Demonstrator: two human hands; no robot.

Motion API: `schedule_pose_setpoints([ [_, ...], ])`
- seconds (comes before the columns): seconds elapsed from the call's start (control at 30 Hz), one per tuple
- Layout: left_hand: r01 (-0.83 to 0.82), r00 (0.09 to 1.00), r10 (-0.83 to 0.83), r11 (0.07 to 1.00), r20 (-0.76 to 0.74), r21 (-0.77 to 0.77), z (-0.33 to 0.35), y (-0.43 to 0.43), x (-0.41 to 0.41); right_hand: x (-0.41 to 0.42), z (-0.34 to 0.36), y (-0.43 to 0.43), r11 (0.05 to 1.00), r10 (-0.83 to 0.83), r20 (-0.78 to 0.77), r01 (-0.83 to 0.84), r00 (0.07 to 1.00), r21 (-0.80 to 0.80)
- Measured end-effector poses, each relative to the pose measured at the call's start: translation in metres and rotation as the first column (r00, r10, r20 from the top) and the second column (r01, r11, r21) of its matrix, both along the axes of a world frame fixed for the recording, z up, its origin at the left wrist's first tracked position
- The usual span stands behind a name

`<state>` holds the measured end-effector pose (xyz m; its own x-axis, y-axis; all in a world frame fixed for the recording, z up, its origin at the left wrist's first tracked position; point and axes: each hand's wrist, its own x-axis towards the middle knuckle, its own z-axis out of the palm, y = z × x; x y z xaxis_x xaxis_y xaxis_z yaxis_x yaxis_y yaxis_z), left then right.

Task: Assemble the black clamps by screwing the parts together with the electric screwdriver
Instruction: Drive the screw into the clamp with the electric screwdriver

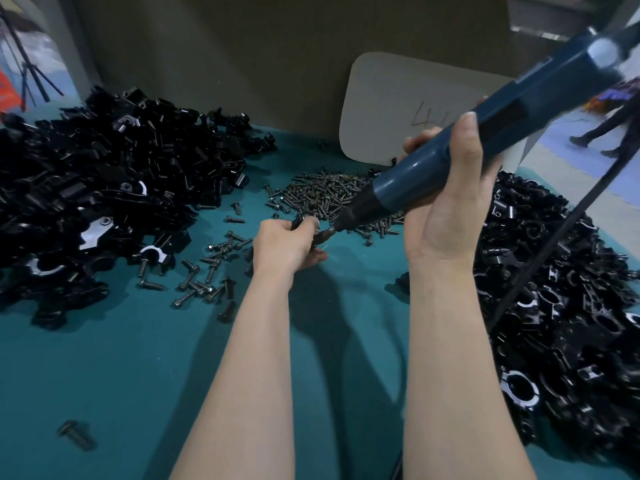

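From the head camera we look down on a teal table (104,375). Our left hand (287,244), at the centre, curls tightly round a small black clamp (304,225). The fingers hide most of it and only dark edges show. Our right hand (446,209), higher and to the right, wraps round the grey-blue electric screwdriver (485,140), which slants down leftward until its bit tip meets the clamp. A heap of dark screws (329,195) lies just beyond. Loose black parts (104,174) pile up at far left, and a second black pile (554,289) fills the right side. We judge that the slanted tool could let the bit slip off the screw head, jabbing the left fingers or driving the screw crooked. The cord (554,244) hanging at right could also snag on the pile.
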<state>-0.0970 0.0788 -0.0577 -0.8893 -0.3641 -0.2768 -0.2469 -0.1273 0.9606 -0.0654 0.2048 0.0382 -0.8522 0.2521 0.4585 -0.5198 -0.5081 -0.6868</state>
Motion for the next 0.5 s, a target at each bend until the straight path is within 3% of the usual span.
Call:
schedule_pose_setpoints([
  [0.3, 0.037, 0.996, -0.031, 0.997, 0.086, -0.072, 0.0038, -0.0009, -0.0001, 0.0018, 0.0044, -0.0017, 0.999, -0.047, -0.024, 0.047, 0.999, 0.018],
  [0.5, 0.031, 0.999, -0.023, 0.968, 0.037, -0.249, 0.0075, 0.0010, 0.0044, 0.0018, 0.0030, 0.0037, 0.993, -0.105, 0.024, 0.107, 0.994, -0.057],
])
